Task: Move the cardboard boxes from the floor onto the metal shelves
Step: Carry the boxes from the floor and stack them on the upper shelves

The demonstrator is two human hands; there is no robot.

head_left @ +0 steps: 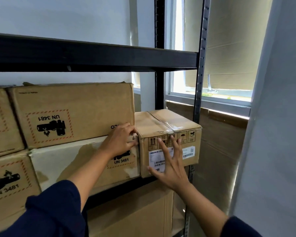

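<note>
Pressing flat against the near face of a small brown cardboard box sealed with clear tape (169, 134), the right hand (171, 170) has its fingers straight and spread, covering part of the white shipping label (156, 159) stuck there. This small box sits on the black metal shelf (120, 189) at its right end, just left of the perforated grey upright post (199, 93), with its near face about level with the shelf's front edge. The left hand (121, 139) rests at the small box's left near corner, fingers curled around the edge where it meets the neighbouring stack; whether it truly grips the box cannot be told. Left of the small box, touching it, stand larger brown cartons printed with UN 3481 battery marks (72, 115), stacked two high; the upper one has its print upside down. Both arms wear dark navy sleeves (55, 211). A second black shelf beam (92, 57) crosses above the stack. Below the shelf, another plain brown carton (132, 212) shows. Far right, a window with a beige blind (229, 48) lets in daylight.
</note>
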